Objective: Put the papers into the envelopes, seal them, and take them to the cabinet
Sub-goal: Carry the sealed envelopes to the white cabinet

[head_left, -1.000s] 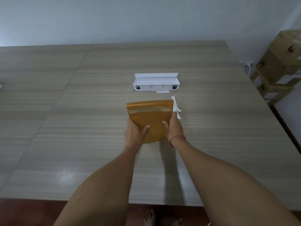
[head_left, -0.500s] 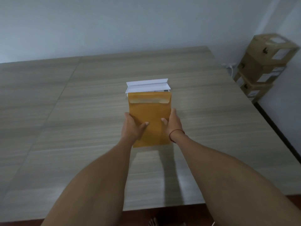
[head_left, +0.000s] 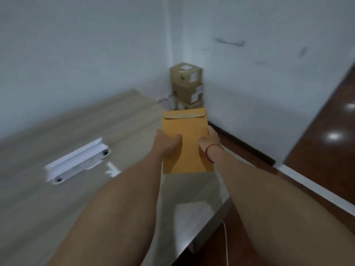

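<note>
Above table edge [head_left: 211, 217]: left hand [head_left: 166, 143], right hand [head_left: 211, 140] pinching envelope [head_left: 187, 146] sides, flap down.

One yellow envelope [head_left: 185, 131] was in shot, and two hands, the left hand [head_left: 167, 141] and the right hand [head_left: 210, 139], with one red band [head_left: 210, 153] on the right wrist. Three cardboard boxes [head_left: 187, 93] showed in the corner, plus one white unit [head_left: 76, 164] on one table [head_left: 57, 208].

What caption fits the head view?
Left hand and right hand hold a flap-down brown envelope over the table edge, stacked boxes ahead.
</note>
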The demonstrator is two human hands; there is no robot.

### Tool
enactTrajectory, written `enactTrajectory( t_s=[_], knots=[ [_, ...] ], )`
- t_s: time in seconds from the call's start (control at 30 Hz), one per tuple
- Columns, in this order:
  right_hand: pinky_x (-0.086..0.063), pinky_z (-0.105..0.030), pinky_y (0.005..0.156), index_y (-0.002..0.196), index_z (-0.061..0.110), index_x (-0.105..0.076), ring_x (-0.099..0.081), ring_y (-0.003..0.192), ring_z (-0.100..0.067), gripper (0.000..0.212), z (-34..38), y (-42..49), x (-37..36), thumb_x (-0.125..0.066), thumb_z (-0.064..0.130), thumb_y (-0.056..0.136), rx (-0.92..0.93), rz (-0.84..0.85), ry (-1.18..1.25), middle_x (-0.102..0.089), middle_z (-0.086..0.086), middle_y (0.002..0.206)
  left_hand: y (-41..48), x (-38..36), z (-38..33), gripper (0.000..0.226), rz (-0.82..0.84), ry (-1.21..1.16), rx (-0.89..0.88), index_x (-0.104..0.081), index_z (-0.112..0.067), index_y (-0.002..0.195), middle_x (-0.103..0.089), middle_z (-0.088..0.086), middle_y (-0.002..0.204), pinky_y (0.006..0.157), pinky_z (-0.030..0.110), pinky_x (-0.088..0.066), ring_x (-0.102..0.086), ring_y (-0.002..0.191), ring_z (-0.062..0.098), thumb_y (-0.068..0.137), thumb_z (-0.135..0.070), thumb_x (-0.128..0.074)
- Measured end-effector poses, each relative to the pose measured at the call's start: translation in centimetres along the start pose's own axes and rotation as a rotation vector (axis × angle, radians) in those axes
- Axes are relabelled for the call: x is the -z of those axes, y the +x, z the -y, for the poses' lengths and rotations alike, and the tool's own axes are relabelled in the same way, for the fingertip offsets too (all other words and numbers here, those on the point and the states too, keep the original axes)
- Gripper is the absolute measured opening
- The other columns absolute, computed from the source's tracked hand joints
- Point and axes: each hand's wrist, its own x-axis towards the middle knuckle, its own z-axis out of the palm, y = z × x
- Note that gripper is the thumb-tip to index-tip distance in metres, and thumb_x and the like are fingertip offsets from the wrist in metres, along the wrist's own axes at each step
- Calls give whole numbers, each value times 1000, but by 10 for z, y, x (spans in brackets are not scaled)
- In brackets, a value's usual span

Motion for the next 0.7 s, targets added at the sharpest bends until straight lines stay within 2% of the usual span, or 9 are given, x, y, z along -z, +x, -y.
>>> enactTrajectory(
  t_s=[0.13, 0.27, 0.33, 0.4, 0.47, 0.57, 0.7],
  knots=[
    [-43, -37, 100, 137, 10, -44, -51, 124, -31, 44, -34, 14, 121, -40, 1, 94, -84, -223, 64, -53, -10, 133, -17, -107, -90, 76, 149, 37, -181, -18, 2, 146, -38, 19, 147, 105, 45, -40, -42, 132, 37, 95, -45, -47],
    [-49, -38, 92, 120, 10, -53, -58, 111, -32, 32, -91, 27, 246, -43, 5, 90, -186, -448, 76, -60, -11, 118, -55, -222, -175, 68, 271, 157, -306, -19, 1, 146, -39, 18, 146, 104, 44, -40, -43, 131, 37, 98, -41, -44],
    [-48, -35, 92, 116, 7, -56, -59, 110, -32, 29, -115, 26, 302, -44, 4, 89, -234, -535, 86, -61, -12, 116, -78, -271, -209, 71, 348, 190, -359, -12, 1, 149, -34, 19, 150, 105, 45, -39, -40, 134, 37, 99, -39, -43],
    [-42, -30, 85, 117, 6, -57, -57, 112, -32, 29, -139, 20, 363, -45, 5, 90, -265, -621, 90, -61, -12, 119, -106, -326, -246, 72, 407, 207, -412, -10, 1, 150, -33, 19, 150, 105, 45, -38, -40, 134, 37, 99, -38, -43],
    [-38, -28, 80, 117, 6, -57, -57, 113, -33, 29, -160, 13, 415, -48, 6, 90, -307, -697, 74, -61, -12, 121, -135, -371, -275, 71, 454, 225, -457, -12, 0, 149, -35, 19, 149, 105, 45, -39, -41, 133, 38, 99, -37, -43],
    [-42, -30, 80, 116, 4, -57, -58, 111, -34, 28, -198, -4, 489, -49, 6, 90, -352, -795, 90, -61, -14, 120, -184, -437, -314, 65, 528, 250, -510, -20, 0, 146, -41, 18, 145, 102, 44, -41, -45, 129, 38, 98, -36, -44],
    [-40, -31, 75, 120, 2, -53, -54, 94, -29, 31, -248, -42, 580, -46, 3, 89, -416, -920, 157, -57, -13, 110, -253, -523, -358, 57, 637, 314, -622, -30, -1, 138, -47, 17, 138, 96, 42, -44, -50, 124, 37, 97, -36, -47]
  ],
)
